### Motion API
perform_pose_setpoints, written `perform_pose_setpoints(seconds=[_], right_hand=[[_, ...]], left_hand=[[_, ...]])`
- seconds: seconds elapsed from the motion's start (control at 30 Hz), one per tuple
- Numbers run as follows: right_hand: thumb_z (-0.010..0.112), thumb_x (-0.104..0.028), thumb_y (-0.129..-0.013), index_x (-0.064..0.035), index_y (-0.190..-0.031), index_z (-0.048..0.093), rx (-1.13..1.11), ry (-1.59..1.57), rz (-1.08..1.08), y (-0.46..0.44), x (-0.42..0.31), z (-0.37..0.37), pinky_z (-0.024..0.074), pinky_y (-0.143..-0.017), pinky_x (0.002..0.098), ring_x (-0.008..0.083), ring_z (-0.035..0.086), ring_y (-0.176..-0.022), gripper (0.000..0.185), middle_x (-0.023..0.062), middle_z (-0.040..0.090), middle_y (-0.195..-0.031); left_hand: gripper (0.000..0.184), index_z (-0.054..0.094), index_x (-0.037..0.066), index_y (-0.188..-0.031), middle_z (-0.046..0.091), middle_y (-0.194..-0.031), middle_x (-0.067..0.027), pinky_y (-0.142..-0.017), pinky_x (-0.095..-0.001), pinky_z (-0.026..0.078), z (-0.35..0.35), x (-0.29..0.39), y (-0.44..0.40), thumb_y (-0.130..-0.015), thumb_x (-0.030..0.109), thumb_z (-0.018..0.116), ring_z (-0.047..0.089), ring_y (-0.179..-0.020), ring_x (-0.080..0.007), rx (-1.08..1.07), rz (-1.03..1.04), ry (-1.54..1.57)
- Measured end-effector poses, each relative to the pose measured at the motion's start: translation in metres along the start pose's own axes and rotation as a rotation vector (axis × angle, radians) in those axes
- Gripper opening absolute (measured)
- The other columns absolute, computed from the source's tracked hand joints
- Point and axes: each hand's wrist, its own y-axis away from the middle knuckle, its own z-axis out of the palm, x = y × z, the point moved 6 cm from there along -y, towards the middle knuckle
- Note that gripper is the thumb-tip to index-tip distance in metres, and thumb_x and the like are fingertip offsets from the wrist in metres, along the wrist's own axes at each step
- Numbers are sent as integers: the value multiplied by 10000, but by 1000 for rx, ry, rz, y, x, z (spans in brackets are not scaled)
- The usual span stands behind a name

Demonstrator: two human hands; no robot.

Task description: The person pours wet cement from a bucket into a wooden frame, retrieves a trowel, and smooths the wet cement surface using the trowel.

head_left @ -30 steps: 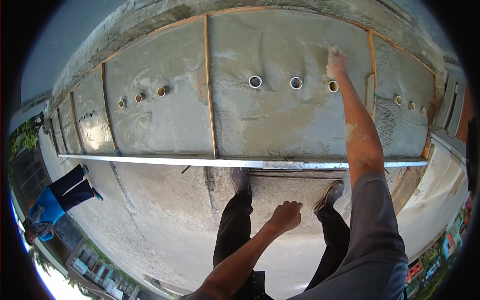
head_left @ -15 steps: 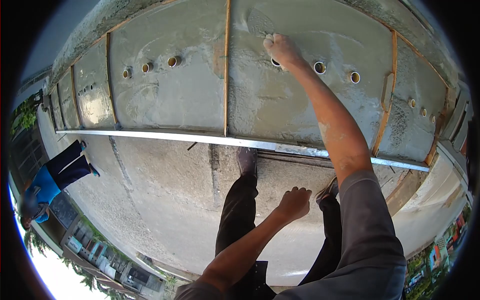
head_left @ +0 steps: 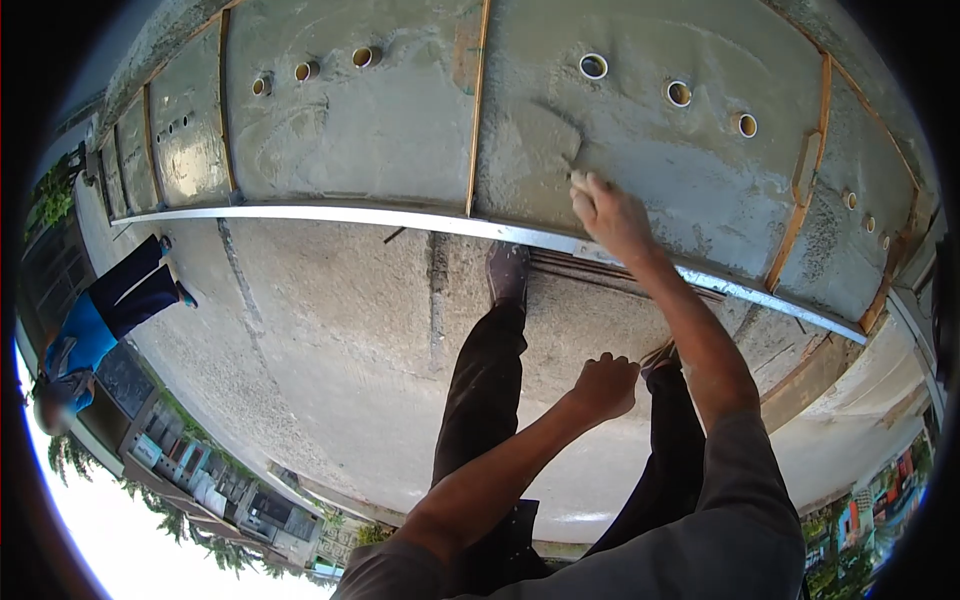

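My right hand (head_left: 612,215) is closed round the handle of a trowel (head_left: 540,135), whose cement-coated blade lies on the wet grey concrete (head_left: 660,185). It is in the panel's lower left part, between a wooden strip (head_left: 479,110) and the metal edge bar (head_left: 400,218). Above and to the right, three round pipe ends, one of them a white-rimmed pipe (head_left: 593,66), stand in the concrete. My left hand (head_left: 606,388) is held in a fist over the pavement, away from the slab; whether anything is inside it is hidden.
Another wooden strip (head_left: 800,180) divides the concrete on the right. More pipe ends (head_left: 366,57) stand in the left panel. Thin rods lie beside the bar near my shoe (head_left: 508,272). At the far left a person in a blue shirt (head_left: 85,335) stands on the pavement (head_left: 330,330).
My right hand has swept the trowel left across the concrete, then down toward the metal bar. The view has shifted, so the slab sits higher. My left hand stays a fist.
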Motion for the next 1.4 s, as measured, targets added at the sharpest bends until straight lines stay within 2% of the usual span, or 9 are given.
perform_pose_setpoints(seconds=[0.27, 0.53, 0.67, 0.77, 0.83, 0.97, 1.07, 1.23, 1.4], right_hand=[[567, -305, -958, -123, -1182, 652, -285, 144, -135, -11, -5, 7, 568, -706, 487, 391, 707, -835, 301, 212, 719, -998], [578, -327, -966, -70, -1115, 573, -55, 273, -102, 36, 25, 5, 578, -664, 493, 393, 710, -764, 298, 221, 710, -903], [603, -267, -973, -73, -1123, 539, 278, 62, 111, 99, 77, -24, 583, -596, 448, 385, 713, -729, 254, 215, 713, -946], [610, -228, -974, -82, -1131, 544, 235, 155, 292, 129, 76, -40, 579, -552, 404, 333, 712, -685, 224, 201, 709, -900], [590, -246, -971, 21, -1108, 541, 272, 49, 179, 116, 53, -11, 503, -378, 352, 267, 660, -520, 304, 168, 669, -727], [588, -154, -858, 98, -1065, 602, 176, 21, 143, 46, 1, 15, 574, -599, 434, 332, 703, -662, 327, 213, 692, -777], [579, -168, -881, 101, -1023, 588, 208, 185, 151, 55, 28, 15, 587, -603, 432, 350, 713, -686, 305, 241, 689, -791], [539, -284, -955, 5, -982, 589, 479, 61, 588, 149, 134, -76, 584, -601, 491, 408, 695, -679, 295, 254, 681, -794], [529, -345, -969, -52, -1019, 603, 563, 57, 718, 177, 179, -124, 579, -626, 521, 442, 685, -694, 307, 244, 682, -789]], left_hand=[[241, 656, -9, -1038, 671, -979, -206, -825, -529, 531, 25, 1, 3, -855, 84, 531, 641, -982, -396, 8, -10, -31], [279, 663, -21, -1072, 672, -1002, -225, -856, -516, 533, 46, 3, 2, -848, 74, 525, 635, -1017, -401, -63, -5, -79], [332, 662, -23, -1131, 675, -1056, -242, -888, -518, 531, 54, 4, 4, -846, 63, 513, 630, -1054, -407, -124, -31, -97], [346, 660, -23, -1147, 679, -1069, -251, -889, -525, 531, 66, 3, 4, -848, 61, 506, 635, -1048, -412, -147, -33, -112], [343, 659, -22, -1148, 683, -1063, -253, -885, -529, 532, 72, 3, 3, -854, 63, 504, 642, -1027, -417, -155, -39, -139], [305, 650, -10, -1114, 676, -1038, -223, -862, -532, 536, 92, -15, -7, -859, 92, 519, 641, -1001, -416, -256, -80, -252], [344, 653, 1, -1181, 677, -1104, -251, -931, -516, 519, 80, -8, -10, -889, 92, 496, 629, -1072, -421, -288, -145, -231], [396, 630, 23, -1260, 644, -1242, -218, -1010, -482, 479, 89, -2, -8, -899, 92, 484, 580, -1196, -378, -325, -130, -226], [374, 641, 22, -1219, 669, -1149, -227, -927, -520, 519, 99, -9, -13, -889, 127, 500, 619, -1110, -417, -270, -43, -249]])
